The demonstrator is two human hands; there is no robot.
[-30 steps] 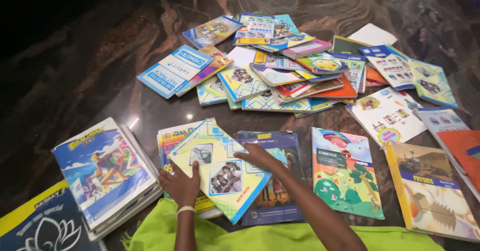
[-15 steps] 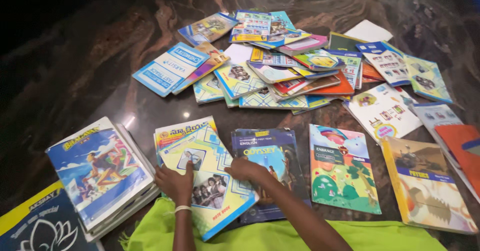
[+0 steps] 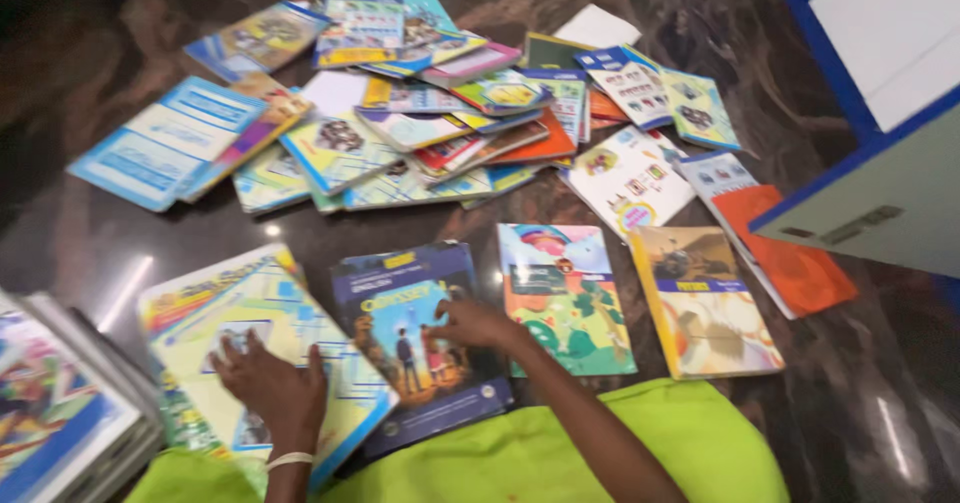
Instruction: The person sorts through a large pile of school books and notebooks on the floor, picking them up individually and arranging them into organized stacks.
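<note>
On the dark marble floor (image 3: 150, 233), spread fingers of the left hand (image 3: 268, 388) press flat on a yellow-green notebook (image 3: 275, 348); the right hand (image 3: 470, 323), fingers loosely curled, touches the dark blue textbook (image 3: 420, 338) beside it, below scattered books (image 3: 430, 103).
</note>
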